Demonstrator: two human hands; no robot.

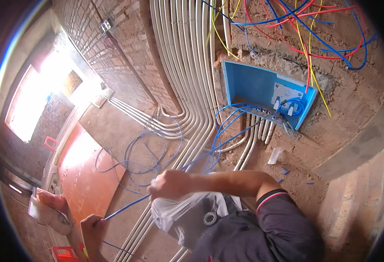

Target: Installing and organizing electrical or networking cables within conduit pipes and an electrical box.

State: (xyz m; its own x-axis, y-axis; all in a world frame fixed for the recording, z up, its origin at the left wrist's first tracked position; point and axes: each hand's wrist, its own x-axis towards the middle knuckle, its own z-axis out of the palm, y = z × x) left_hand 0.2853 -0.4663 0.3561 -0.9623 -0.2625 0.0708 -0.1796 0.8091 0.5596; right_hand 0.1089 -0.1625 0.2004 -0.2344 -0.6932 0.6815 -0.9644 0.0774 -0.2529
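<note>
- at the far left, a bright window opening (28, 102) glares; below it a red-brown board (85, 174) lies on the floor, with cement sacks (48, 209) beside it.
- our left hand (91, 229) sits low, fingers pinched around the blue cable (126, 207), near a red crate (65, 253).
- the cable runs taut up to our right hand (170, 184), clenched on it above a grey plastic bag (187, 214) with a tape roll (209, 217).
- loose loops of blue cable (150, 150) lie on the floor by the white conduit pipes (187, 100), just beyond the hands.
- the cable goes on to the blue junction box (262, 94) set in the rough wall, where more blue leads curl out of the conduit ends.
- red, yellow and blue wires (305, 30) hang above the box.
- we judge that a hard pull could kink the cable on the conduit mouth, snag the floor loops into a knot, or scrape insulation on the box edge.
</note>
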